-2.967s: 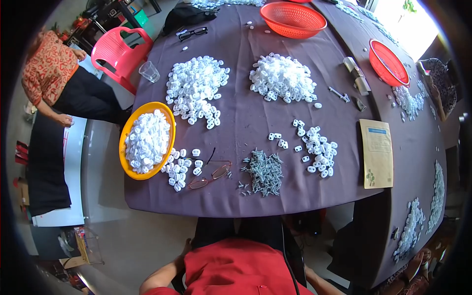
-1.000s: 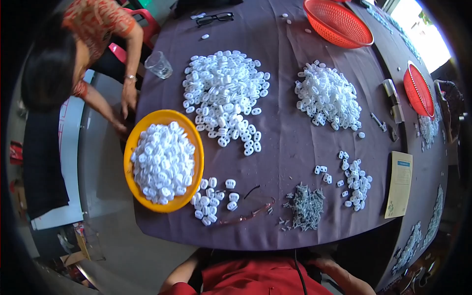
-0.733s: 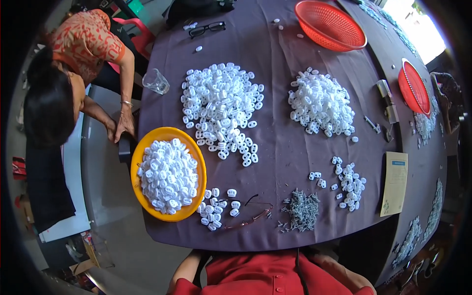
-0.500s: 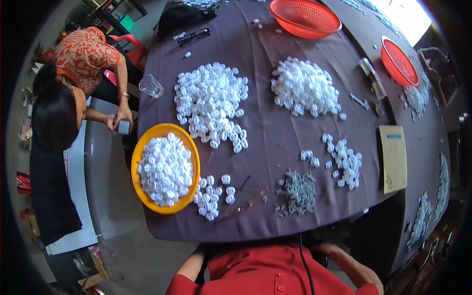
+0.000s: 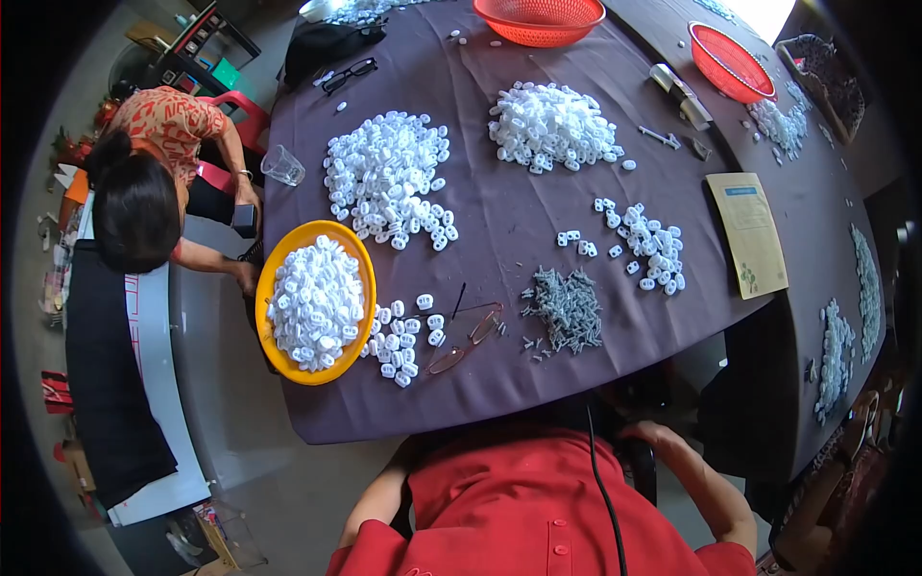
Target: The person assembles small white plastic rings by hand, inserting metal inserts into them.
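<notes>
Left hand out of sight; right hand (image 5: 649, 434) low, off tabletop (image 5: 490, 230), fingers' opening and hold: cannot tell; grey screws (image 5: 567, 315) heaped near front edge between white pieces (image 5: 661, 257), likely for easy reach

Surface (image 5: 471, 230), cloth-covered, purple-grey: white pieces (image 5: 384, 173), heaped; screws (image 5: 567, 315), heaped; yellow bowl (image 5: 317, 377); red basket (image 5: 538, 31); tumbler (image 5: 283, 166); black spectacles (image 5: 351, 74); envelope (image 5: 749, 233).

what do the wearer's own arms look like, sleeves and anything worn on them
Red shirt with short sleeves; both forearms are bare, with no watch or band in view. A black cable runs down the shirt's buttoned front. The right grip shows only partly, no glove visible; the left grip is hidden.
</notes>
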`<state>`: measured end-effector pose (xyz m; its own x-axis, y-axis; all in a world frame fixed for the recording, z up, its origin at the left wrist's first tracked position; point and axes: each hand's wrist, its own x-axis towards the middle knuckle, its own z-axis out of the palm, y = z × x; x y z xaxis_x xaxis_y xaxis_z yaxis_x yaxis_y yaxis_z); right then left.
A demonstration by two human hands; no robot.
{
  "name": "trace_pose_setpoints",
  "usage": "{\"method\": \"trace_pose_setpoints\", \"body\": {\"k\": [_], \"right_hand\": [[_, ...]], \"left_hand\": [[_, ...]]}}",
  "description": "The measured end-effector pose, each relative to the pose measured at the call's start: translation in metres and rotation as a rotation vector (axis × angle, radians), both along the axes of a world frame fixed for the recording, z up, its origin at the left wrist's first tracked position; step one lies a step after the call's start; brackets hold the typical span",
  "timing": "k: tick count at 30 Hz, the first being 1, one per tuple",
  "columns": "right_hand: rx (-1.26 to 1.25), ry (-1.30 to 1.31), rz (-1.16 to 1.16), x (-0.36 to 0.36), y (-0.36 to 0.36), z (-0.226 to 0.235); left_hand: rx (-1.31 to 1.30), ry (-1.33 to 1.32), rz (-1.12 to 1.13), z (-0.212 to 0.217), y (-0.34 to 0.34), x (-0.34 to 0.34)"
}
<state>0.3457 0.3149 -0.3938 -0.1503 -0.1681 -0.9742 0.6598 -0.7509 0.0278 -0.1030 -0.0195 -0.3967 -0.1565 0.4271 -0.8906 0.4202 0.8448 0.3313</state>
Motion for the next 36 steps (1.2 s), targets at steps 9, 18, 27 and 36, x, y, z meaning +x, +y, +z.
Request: {"method": "trace_pose_setpoints", "body": {"k": [9, 18, 27, 36], "right_hand": [[0.046, 0.091, 0.14, -0.039, 0.008, 0.055], [0.48, 0.115, 0.721, -0.056, 0.014, 0.061], [1.01, 0.073, 1.228, -0.072, 0.02, 0.096], [1.101, 0.372, 1.014, -0.143, 0.03, 0.261]], "left_hand": [[-0.038, -0.006, 0.166, 0.021, 0.006, 0.0], [-0.065, -0.01, 0.335, 0.03, 0.009, 0.018], [0.2, 0.658, -0.032, -0.003, -0.013, 0.039], [0.421, 0.498, 0.133, 0.189, 0.035, 0.083]]}}
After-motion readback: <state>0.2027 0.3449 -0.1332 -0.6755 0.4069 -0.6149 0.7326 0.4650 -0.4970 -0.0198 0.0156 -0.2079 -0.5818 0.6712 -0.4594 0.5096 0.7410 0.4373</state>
